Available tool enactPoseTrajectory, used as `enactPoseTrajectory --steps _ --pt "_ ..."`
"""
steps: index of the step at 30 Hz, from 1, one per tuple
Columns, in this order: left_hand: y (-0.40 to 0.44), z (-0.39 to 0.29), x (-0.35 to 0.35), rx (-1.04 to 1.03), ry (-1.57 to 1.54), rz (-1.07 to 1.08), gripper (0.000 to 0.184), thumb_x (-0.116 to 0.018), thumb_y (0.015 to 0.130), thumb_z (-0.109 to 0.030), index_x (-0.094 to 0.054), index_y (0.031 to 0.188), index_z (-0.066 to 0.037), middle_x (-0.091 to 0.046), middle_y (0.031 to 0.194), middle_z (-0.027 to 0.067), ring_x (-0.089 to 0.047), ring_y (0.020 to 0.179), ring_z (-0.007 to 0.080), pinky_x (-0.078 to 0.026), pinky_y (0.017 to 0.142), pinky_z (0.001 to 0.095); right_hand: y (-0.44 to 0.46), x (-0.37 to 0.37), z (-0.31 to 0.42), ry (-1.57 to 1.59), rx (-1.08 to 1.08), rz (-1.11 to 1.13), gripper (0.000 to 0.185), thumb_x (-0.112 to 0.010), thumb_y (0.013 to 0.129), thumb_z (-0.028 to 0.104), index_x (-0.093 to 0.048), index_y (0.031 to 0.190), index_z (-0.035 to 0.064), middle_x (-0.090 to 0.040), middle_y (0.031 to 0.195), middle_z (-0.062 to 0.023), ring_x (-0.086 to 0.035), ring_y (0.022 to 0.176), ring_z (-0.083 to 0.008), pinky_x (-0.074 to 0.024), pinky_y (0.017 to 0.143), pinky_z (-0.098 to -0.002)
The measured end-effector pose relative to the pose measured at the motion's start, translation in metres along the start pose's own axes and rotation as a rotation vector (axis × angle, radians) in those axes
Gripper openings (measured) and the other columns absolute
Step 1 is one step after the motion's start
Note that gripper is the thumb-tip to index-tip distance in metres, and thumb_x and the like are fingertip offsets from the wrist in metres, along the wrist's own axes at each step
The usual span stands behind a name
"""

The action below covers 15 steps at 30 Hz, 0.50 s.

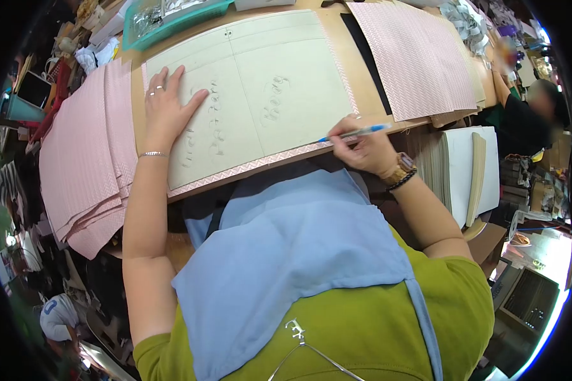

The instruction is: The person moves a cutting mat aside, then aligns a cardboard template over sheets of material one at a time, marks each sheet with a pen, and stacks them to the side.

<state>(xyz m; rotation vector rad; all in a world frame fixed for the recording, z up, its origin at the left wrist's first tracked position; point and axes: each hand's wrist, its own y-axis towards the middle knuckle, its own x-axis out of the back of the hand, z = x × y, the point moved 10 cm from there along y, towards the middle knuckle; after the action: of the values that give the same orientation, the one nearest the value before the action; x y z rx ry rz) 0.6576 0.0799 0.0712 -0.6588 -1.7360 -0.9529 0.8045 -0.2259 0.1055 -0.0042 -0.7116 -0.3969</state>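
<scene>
A large pale green card template (pixel 299 70), with handwriting and a ruled line on it, lies over a pink zigzag-patterned sheet (pixel 216 176). Only narrow margins of that sheet show along its edges. My left hand (pixel 167 108) rests flat on the template's left part, fingers spread. In my right hand (pixel 365 149) is a blue pen (pixel 362 132), gripped between thumb and fingers. Its tip points left and meets the template's near edge, right of the middle line; whether it touches the sheet I cannot tell.
Piles of pink patterned sheets lie left (pixel 86 146) and right (pixel 419 63), with a black strip (pixel 365 57) beside the right pile. A teal basket (pixel 130 35) holds plastic-wrapped items at the back. White boards (pixel 464 159) stand below right. Another person (pixel 537 120) is at far right.
</scene>
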Motion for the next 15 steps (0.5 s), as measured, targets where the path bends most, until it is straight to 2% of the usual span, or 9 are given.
enactPoseTrajectory --steps 4,5,8,9,10,12,13,15 --pt "0.0 -0.005 0.005 -0.028 -0.03 -0.004 0.073 -0.066 0.081 -0.054 -0.05 0.135 -0.008 -0.043 0.139 0.0276 -0.038 0.13 0.0437 -0.031 0.109 0.0492 0.004 0.006 -0.006 0.158 -0.079 -0.025 0.005 -0.065 0.081 0.006 -0.063 0.082 0.0016 -0.062 0.071 -0.0066 -0.056 0.058 -0.0119 -0.0467 0.055 -0.0255" --pt "0.001 -0.005 0.005 -0.02 -0.032 0.011 0.074 -0.066 0.081 -0.054 -0.049 0.136 -0.008 -0.042 0.14 0.0277 -0.037 0.131 0.0436 -0.03 0.109 0.05 0.0 0.013 -0.024 0.099 -0.123 -0.022 0.006 -0.064 0.082 0.006 -0.064 0.085 0.0011 -0.062 0.07 -0.0053 -0.055 0.057 -0.0097 -0.0463 0.055 -0.0249" --pt "0.0 -0.007 0.008 0.011 -0.011 0.031 0.076 -0.065 0.082 -0.055 -0.046 0.138 -0.008 -0.037 0.144 0.0277 -0.033 0.134 0.0425 -0.029 0.109 0.0522 -0.005 0.037 -0.055 0.193 -0.197 -0.147 0.009 -0.064 0.083 0.004 -0.065 0.092 0.0012 -0.063 0.075 -0.0058 -0.058 0.062 -0.0092 -0.0464 0.057 -0.0237" --pt "-0.002 -0.008 0.012 0.028 0.014 0.023 0.076 -0.064 0.082 -0.055 -0.044 0.139 -0.008 -0.035 0.145 0.0275 -0.032 0.135 0.0418 -0.028 0.109 0.0528 -0.002 0.041 -0.052 0.48 -0.205 -0.233 0.014 -0.064 0.087 0.005 -0.065 0.1 0.0028 -0.065 0.084 -0.0089 -0.062 0.069 -0.0126 -0.0478 0.062 -0.0239" --pt "-0.003 -0.008 0.016 0.049 0.04 0.015 0.077 -0.064 0.083 -0.054 -0.043 0.14 -0.008 -0.034 0.146 0.0273 -0.031 0.137 0.041 -0.027 0.11 0.0534 0.002 0.047 -0.044 0.268 -0.118 -0.287 0.015 -0.064 0.087 0.005 -0.065 0.102 0.0038 -0.065 0.086 -0.0101 -0.062 0.072 -0.0144 -0.0483 0.064 -0.0245" --pt "-0.008 0.008 0.015 0.238 0.05 0.045 0.078 -0.063 0.084 -0.053 -0.039 0.142 -0.008 -0.031 0.148 0.0267 -0.028 0.139 0.0391 -0.025 0.111 0.0534 0.006 0.05 -0.035 -0.155 0.049 -0.385 0.017 -0.063 0.089 0.006 -0.065 0.105 0.0059 -0.065 0.091 -0.0126 -0.064 0.078 -0.0181 -0.0494 0.068 -0.0256" --pt "-0.012 0.017 0.014 0.337 0.053 0.063 0.078 -0.062 0.085 -0.053 -0.038 0.143 -0.007 -0.03 0.149 0.0264 -0.027 0.14 0.0381 -0.024 0.111 0.0534 0.01 0.042 -0.046 -0.143 -0.037 -0.297 0.022 -0.069 0.086 0.016 -0.065 0.106 0.0086 -0.067 0.101 -0.0146 -0.064 0.095 -0.0252 -0.0486 0.085 -0.0404" --pt "-0.018 0.019 0.013 0.324 -0.006 0.042 0.08 -0.063 0.085 -0.051 -0.035 0.144 -0.006 -0.031 0.149 0.0263 -0.029 0.139 0.0377 -0.023 0.112 0.0529 0.009 0.031 -0.037 -0.36 -0.019 -0.265 0.031 -0.072 0.084 0.023 -0.064 0.11 0.0096 -0.064 0.115 -0.0139 -0.058 0.111 -0.027 -0.0387 0.097 -0.0503"
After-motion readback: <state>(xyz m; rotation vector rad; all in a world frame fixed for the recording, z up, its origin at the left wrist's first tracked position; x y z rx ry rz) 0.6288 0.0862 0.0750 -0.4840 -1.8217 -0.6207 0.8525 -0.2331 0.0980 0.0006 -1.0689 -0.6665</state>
